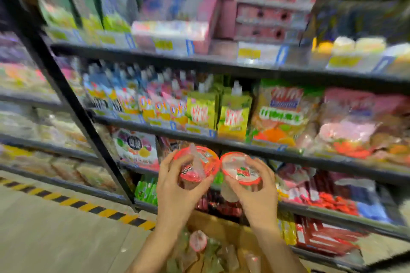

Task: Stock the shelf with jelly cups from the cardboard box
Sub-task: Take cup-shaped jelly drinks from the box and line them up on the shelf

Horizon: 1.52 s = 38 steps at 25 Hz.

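left hand (177, 186) fingers wrapped round a jelly cup (198, 165) | right hand (255, 190) gripping another jelly cup (240, 170), rims touching | both held over the cardboard box (224, 228), near the shelf (310, 157) front edge | guessing one per hand to stock quicker

Two jelly cups side by side, rims touching, left cup (198, 165) in left hand (177, 186), right cup (240, 170) in right hand (257, 190), before the shelf (244, 146), cardboard box (224, 230) below, more cups (198, 240) inside
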Tool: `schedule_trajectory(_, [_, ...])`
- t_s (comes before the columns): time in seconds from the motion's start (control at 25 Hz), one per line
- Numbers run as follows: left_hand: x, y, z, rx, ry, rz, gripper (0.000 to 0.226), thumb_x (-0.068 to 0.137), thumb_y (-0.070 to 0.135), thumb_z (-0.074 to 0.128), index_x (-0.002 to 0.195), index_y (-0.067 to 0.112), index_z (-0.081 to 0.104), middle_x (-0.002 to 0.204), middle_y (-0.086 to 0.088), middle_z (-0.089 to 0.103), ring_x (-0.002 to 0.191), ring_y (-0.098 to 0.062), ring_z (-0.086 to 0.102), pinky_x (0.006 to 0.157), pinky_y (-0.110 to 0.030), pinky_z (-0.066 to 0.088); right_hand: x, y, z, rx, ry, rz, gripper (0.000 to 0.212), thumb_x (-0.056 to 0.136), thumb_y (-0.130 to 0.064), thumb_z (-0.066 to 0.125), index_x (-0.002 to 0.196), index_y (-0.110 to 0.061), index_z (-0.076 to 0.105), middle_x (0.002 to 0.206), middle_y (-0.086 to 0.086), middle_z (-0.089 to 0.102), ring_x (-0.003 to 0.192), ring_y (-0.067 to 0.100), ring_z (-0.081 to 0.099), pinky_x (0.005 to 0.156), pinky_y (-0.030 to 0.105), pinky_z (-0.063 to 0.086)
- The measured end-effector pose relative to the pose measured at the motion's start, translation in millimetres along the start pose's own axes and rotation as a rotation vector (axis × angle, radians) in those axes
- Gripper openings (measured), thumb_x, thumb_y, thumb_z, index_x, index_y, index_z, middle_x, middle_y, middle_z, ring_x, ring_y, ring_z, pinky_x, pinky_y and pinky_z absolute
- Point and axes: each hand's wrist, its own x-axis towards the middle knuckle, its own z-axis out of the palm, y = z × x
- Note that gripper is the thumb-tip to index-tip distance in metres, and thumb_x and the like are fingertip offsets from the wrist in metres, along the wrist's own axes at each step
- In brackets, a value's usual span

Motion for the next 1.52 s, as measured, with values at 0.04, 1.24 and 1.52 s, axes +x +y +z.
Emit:
schedule_trajectory(0.04, [10.4, 27.0, -15.1, -0.015, 0.006, 0.026, 0.042, 0.061, 0.032, 0.082, 0.097, 0.031, 0.059, 0.123, -0.001, 0.051, 0.114, 0.008, 0.037, 0.089, 0.003, 0.024, 4.0, -33.0, -3.0, -0.003, 0.009, -0.026, 0.044, 0.061, -0.035, 0.082, 0.096, -0.047, 0.059, 0.121, -0.023, 0.048, 0.122, 0.003, 0.044, 0.103, 0.044, 0.04])
schedule_trajectory(1.24, [144.2, 440.5, 15.0, -0.411, -0.052, 0.383, 0.052, 0.06, 0.053, 0.078, 0.104, 0.034, 0.059, 0.113, 0.013, 0.052, 0.101, -0.005, 0.052, 0.077, -0.016, 0.04, 150.1, -400.2, -250.4, -0.072, 0.293, -0.555, 0.045, 0.063, -0.049, 0.077, 0.104, -0.042, 0.057, 0.118, -0.01, 0.054, 0.109, 0.006, 0.054, 0.087, 0.027, 0.05])
schedule_trajectory(1.52, [172.1, 500.9, 104.6, -0.402, -0.024, 0.433, 0.058, 0.063, 0.055, 0.077, 0.111, 0.03, 0.058, 0.117, 0.007, 0.053, 0.108, -0.009, 0.05, 0.089, -0.028, 0.045, 240.4, -413.9, -324.0, -0.148, 0.343, -0.553, 0.048, 0.068, -0.044, 0.077, 0.109, -0.037, 0.052, 0.118, -0.005, 0.056, 0.107, 0.01, 0.054, 0.088, 0.028, 0.049])
